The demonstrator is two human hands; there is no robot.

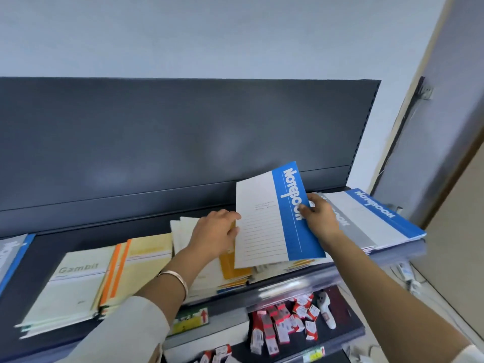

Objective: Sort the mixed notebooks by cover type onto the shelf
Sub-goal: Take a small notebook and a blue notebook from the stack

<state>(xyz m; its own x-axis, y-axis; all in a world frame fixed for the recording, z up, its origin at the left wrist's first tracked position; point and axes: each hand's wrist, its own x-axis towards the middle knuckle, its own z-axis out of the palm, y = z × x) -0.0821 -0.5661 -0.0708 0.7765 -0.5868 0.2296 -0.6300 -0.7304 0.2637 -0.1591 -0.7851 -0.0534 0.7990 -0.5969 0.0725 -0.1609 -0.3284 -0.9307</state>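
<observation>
Mid-sort here: holding a thin blue-and-white paper-cover notebook [277,216] tilted up over the mixed pile of notebooks [235,273] at centre frame. Pinched on its blue band between thumb and fingers of the right hand [320,218]. Left hand [214,234] curled against the white left edge, gripping or just steadying, can't tell.

Probably best to carry it right and lay it flat on the matching stack of blue-and-white notebooks [377,218] at right of frame, squaring up spines and corners. Worth minding that stack's outer corner, seemingly right at the end of the dark metal shelf [52,247], so no shoving. Plenty of open air above, dark back panel [183,140] just behind, cream "Gambil" notebook stack [78,284] at lower left well apart.
</observation>
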